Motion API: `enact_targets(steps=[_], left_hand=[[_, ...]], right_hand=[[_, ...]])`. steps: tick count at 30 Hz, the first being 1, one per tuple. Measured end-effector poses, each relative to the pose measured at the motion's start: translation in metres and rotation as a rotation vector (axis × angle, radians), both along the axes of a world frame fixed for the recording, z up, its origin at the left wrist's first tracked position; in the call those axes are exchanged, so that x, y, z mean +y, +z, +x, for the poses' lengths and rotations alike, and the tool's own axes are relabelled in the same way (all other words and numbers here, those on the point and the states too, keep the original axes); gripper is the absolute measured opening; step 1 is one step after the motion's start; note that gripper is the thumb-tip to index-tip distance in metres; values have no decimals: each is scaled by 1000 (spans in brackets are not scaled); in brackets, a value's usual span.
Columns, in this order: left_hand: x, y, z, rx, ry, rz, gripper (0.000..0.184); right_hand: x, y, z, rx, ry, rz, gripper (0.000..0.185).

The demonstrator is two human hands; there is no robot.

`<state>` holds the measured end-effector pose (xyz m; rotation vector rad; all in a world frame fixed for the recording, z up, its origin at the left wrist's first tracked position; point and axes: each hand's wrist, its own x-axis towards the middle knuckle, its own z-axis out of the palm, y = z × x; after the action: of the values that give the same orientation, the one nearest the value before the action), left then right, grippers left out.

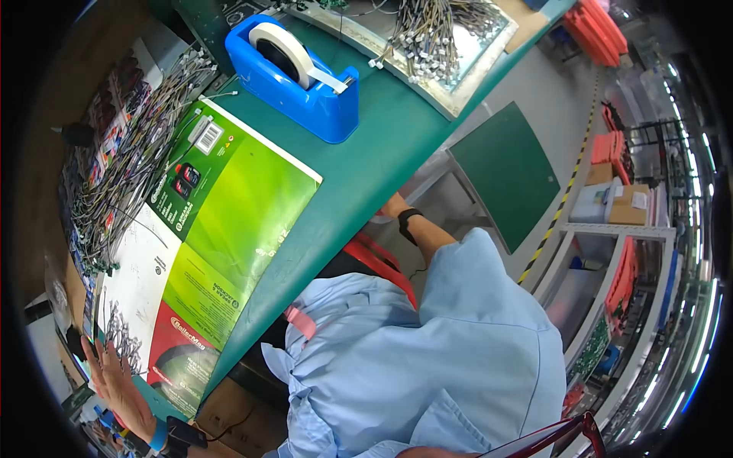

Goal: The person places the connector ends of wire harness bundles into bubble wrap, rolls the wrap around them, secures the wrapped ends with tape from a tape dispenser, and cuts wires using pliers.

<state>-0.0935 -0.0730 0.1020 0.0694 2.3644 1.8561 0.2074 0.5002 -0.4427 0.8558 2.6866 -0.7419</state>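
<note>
My left hand [118,385], with a blue band at the wrist, is raised at the lower left with its fingers stretched apart. It is beside a small bunch of thin cables [124,340] at the edge of the printed cardboard sheet [252,198]. My right hand [394,206], wearing a black wristband, hangs low by the table edge. Its fingers are mostly hidden there, and I cannot make out anything in them. A large heap of wire harnesses [126,175] lies along the sheet's far side.
A blue tape dispenser [328,114] stands on the green table [389,145]. Behind it, a framed tray [466,99] carries more harnesses [427,38]. A green-topped stool [508,175] stands off the table edge. Shelves [618,229] with boxes line the right side.
</note>
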Motion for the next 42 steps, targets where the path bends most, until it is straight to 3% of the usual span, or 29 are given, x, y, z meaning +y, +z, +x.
enact_targets(steps=[2, 4, 5, 7, 8, 10, 11, 13, 14, 16, 17, 18, 19, 20, 22, 24, 25, 28, 30, 31, 32, 34, 35, 36, 37, 39, 40, 42], left_hand=[[8, -5, 1, 14, -67, -18, 73], [20, -9, 5, 10, -44, -51, 72], [25, -9, 6, 9, -46, -57, 72], [36, -10, 4, -44, -74, -3, 69], [42, -13, 3, -40, -83, -1, 69], [53, -16, 3, -38, -144, 13, 66], [73, -10, 10, -38, -161, 2, 61], [104, -8, 22, 6, -226, -42, 57], [118, -7, 29, 50, -287, -84, 54], [133, -9, 41, 64, -359, -132, 45], [135, -13, 46, 51, -417, -123, 43], [142, -13, 55, -16, -421, -86, 41], [149, -16, 63, -17, -475, -98, 39], [155, -19, 72, -18, -529, -110, 38], [166, -28, 89, 2, -672, -182, 40], [182, -36, 107, 44, -813, -261, 53], [192, -39, 118, 55, -870, -232, 62], [218, -59, 145, 124, -919, -119, 90], [225, -58, 152, 173, -863, -69, 90], [221, -67, 149, 165, -803, 19, 74], [215, -78, 147, 149, -718, 25, 68], [201, -80, 133, 103, -611, 8, 55], [197, -72, 127, 29, -512, 106, 53], [194, -64, 122, -39, -414, 207, 51], [192, -60, 118, 31, -297, 315, 42], [166, -67, 92, -19, -279, 166, 42], [154, -77, 79, -40, -259, 67, 38], [142, -76, 67, -65, -188, 148, 35]], right_hand=[[-12, -21, -4, 79, 4, -90, 38], [-26, -46, -9, 63, 101, 348, 39], [-29, -28, -19, 63, 99, 342, 39], [-28, 39, -39, -407, 112, 49, 46], [-25, 18, -32, -403, 102, 50, 46], [-16, -60, -9, 65, 91, 28, 42], [-19, -52, -7, 68, 88, 29, 42], [-26, -3, -3, 138, -327, 182, 33], [-21, 20, -2, 140, -326, 186, 33], [-8, 71, 5, 425, -670, 7, 23], [-2, 99, 13, 559, -673, -262, 18], [2, 132, 20, 689, -664, -534, 13], [-4, 199, 19, 724, -617, -785, 9], [-10, 249, 18, 727, -612, -778, 9], [-22, 329, 13, 635, -292, -1158, 8], [-38, 390, 1, 622, -144, -1162, 9], [-50, 417, -6, 606, -6, -1173, 11], [-104, 485, -42, 675, 97, -1226, 11], [-130, 490, -69, 749, 305, -1161, 13], [-137, 496, -83, 743, 466, -1078, 19], [-147, 497, -95, 730, 507, -1098, 19], [-165, 498, -116, 873, 471, -823, 30], [-167, 490, -125, 933, 525, -738, 52], [-173, 487, -131, 928, 565, -764, 52], [-179, 486, -134, 971, 594, -530, 60], [-191, 473, -135, 971, 647, -173, 72], [-195, 462, -133, 979, 677, -193, 72], [-198, 444, -130, 833, 625, -129, 68]])
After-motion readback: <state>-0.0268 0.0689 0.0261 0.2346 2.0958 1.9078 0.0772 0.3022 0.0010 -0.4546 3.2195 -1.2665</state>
